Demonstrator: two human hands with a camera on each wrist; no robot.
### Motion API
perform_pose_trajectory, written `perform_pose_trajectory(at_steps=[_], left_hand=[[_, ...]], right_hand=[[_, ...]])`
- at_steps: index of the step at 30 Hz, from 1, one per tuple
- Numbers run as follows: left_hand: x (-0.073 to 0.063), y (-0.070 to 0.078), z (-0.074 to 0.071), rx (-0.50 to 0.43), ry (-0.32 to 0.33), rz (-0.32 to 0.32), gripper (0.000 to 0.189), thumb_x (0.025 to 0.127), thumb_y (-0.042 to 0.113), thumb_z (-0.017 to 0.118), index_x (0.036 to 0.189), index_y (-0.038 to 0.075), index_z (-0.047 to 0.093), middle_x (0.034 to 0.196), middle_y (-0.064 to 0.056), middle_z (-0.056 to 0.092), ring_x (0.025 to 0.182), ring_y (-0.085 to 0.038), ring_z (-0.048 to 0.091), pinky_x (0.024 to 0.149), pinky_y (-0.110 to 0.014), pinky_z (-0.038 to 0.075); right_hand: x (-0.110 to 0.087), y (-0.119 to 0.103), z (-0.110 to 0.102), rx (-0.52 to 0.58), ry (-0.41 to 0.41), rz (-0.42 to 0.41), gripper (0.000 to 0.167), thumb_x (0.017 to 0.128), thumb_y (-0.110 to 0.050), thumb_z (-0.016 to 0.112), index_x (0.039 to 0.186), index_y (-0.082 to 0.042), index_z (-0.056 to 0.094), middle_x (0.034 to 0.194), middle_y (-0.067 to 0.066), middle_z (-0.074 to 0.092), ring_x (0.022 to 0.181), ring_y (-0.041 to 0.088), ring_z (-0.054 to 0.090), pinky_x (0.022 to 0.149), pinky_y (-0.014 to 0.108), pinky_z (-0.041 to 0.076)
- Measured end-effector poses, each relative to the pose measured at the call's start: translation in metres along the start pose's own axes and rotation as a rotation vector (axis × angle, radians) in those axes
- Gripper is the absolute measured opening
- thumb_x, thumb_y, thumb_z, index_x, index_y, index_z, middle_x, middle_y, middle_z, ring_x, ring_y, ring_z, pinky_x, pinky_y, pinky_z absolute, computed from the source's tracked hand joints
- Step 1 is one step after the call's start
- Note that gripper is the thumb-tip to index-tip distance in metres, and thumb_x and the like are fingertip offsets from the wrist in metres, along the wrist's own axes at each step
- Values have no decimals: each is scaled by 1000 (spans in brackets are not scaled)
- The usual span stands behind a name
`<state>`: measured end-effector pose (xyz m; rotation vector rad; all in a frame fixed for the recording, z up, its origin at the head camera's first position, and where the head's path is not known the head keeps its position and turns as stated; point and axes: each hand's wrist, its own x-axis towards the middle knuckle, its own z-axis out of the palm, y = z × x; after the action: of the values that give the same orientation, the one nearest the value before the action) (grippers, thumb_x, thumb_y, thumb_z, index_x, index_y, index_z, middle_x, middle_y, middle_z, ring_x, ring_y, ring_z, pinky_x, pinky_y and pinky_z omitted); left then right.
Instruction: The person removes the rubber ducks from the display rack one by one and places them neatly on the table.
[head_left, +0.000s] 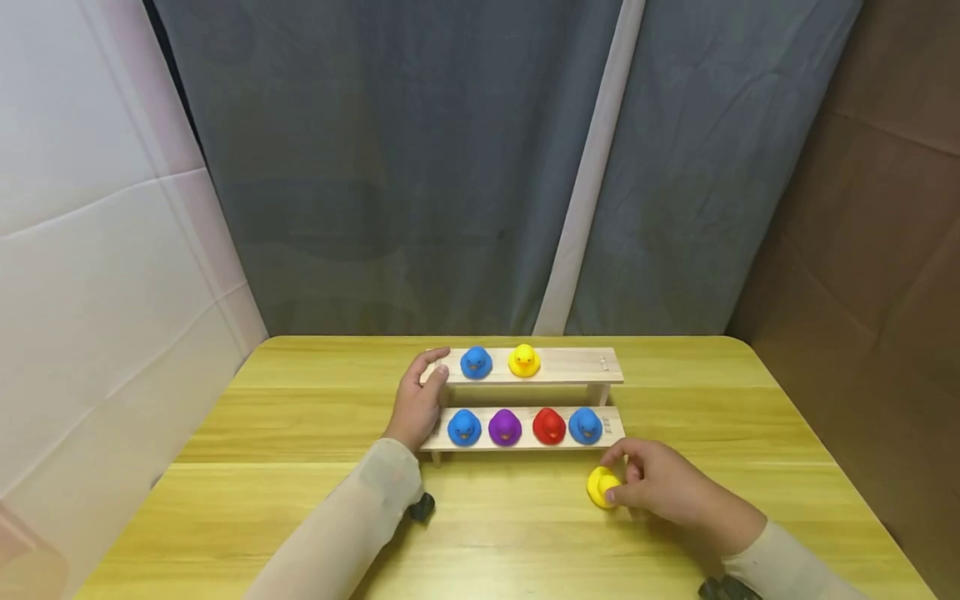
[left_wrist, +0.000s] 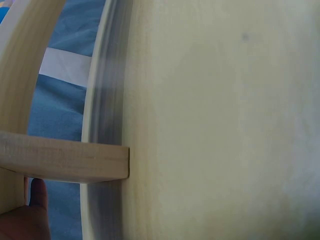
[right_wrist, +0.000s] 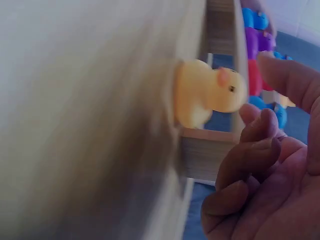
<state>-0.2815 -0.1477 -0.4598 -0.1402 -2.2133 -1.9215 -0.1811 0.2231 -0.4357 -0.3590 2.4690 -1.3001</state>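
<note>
A two-step wooden stand (head_left: pixel 570 365) bears small rubber ducks on both steps. My left hand (head_left: pixel 417 404) grips the left end of its upper board, thumb toward the front; in the left wrist view, part of that hand (left_wrist: pixel 25 220) shows behind a wooden leg (left_wrist: pixel 65 159). A yellow rubber duck (head_left: pixel 600 487) sits upright on the table before the stand's right corner. Around it my right hand (head_left: pixel 667 483) holds thumb and forefinger spread. The right wrist view shows a gap between this duck (right_wrist: pixel 197 95) and the fingers (right_wrist: pixel 250 155).
On the upper step are a blue duck (head_left: pixel 476 362) and a yellow duck (head_left: pixel 524 361). The lower step carries a blue duck (head_left: pixel 464 427), a purple duck (head_left: pixel 505 427), a red duck (head_left: pixel 549 426) and another blue duck (head_left: pixel 585 426). A grey curtain (head_left: pixel 390 167) hangs behind the table (head_left: pixel 300 417).
</note>
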Motion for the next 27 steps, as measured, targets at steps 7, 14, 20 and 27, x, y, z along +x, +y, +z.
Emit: perform_pose_trajectory(at_steps=[7,14,20,27], left_hand=[[0,0,-2,4,-4,-3,34,109,23,53,142,18,62,153,-9,55,148,-28,42,127,-51,25],[0,-2,-1,7,5,-3,33,109,21,54,141,18,63,152,-9,55,148,-28,42,127,-51,26],[-1,-2,-1,0,14,0,33,109,20,54,140,16,63,151,-10,56,147,-28,43,127,-50,26],[0,0,0,-5,7,6,34,109,20,54,141,16,63,151,-10,56,147,-28,43,127,-50,26]], right_hand=[[4,-19,-17,-5,47,-104,36,88,-15,85,116,0,68,70,0,48,59,11,44,51,23,35],[11,-43,-31,-58,117,-175,37,89,-16,85,118,0,69,71,2,48,59,11,41,51,24,35],[24,-63,-39,-85,139,-175,37,90,-20,85,119,-5,69,73,4,49,62,16,44,51,26,36],[41,-75,-41,-110,158,-176,38,90,-18,85,122,-5,68,72,4,50,61,19,44,52,27,37]])
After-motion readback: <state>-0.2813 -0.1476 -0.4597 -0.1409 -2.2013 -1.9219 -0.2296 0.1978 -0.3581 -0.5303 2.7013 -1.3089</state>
